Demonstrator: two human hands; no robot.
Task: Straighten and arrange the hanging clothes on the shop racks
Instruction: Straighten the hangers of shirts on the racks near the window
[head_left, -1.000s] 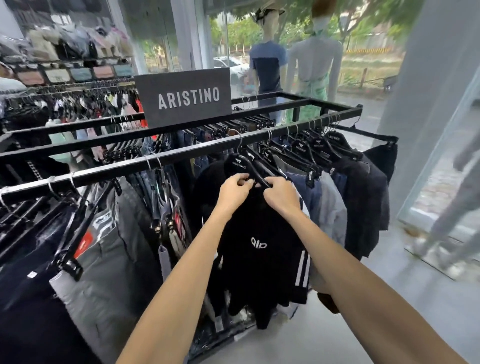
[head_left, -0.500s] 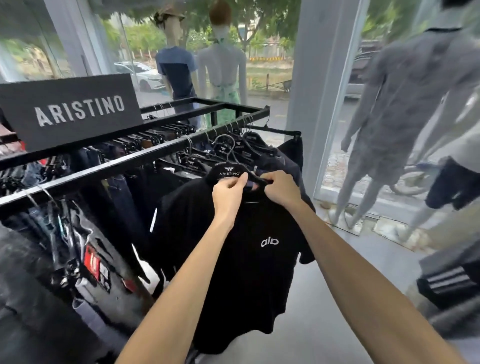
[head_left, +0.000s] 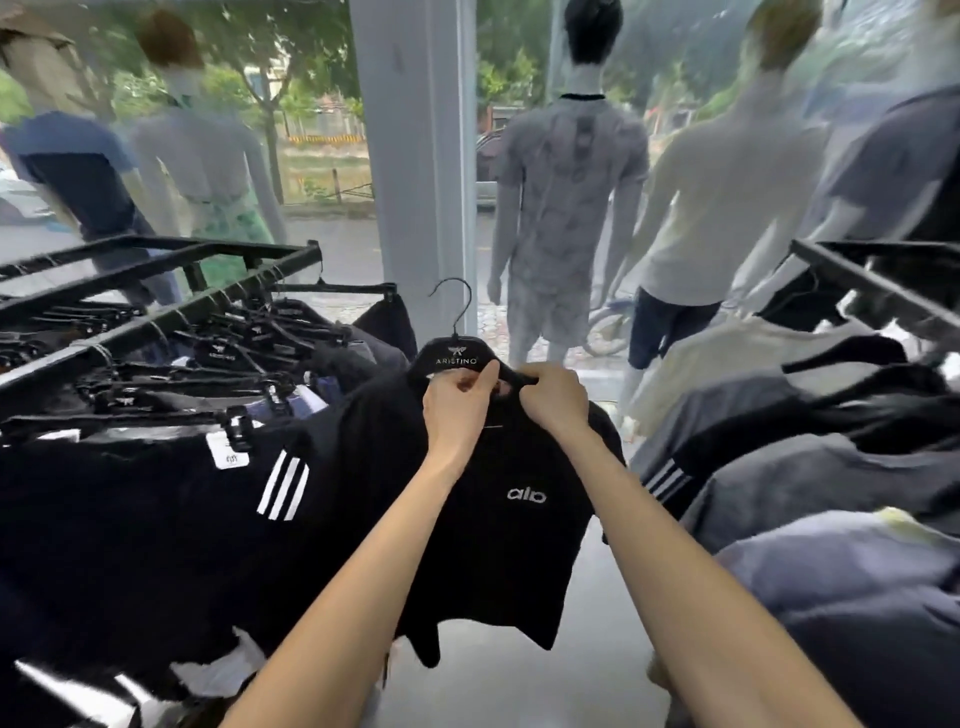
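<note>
A black T-shirt (head_left: 498, 561) with a white "alo" logo hangs on a black ARISTINO hanger (head_left: 451, 354), off the rail and held in the air between two racks. My left hand (head_left: 457, 402) pinches the collar and hanger at the neck. My right hand (head_left: 553, 397) grips the collar and the hanger's right arm beside it. The hanger's hook points up, free of any rail. The black metal rack (head_left: 156, 322) at the left carries dark clothes on matching hangers, the nearest with white stripes (head_left: 283, 486).
A second rack (head_left: 872, 283) at the right holds grey, cream and dark shirts. Several dressed mannequins (head_left: 563, 208) stand at the shop window behind a white pillar (head_left: 421, 156). Grey floor (head_left: 493, 686) runs between the racks.
The black T-shirt has come off the left rack's rail with both hands on it. My view has swung right toward the window, bringing the right rack into sight.
</note>
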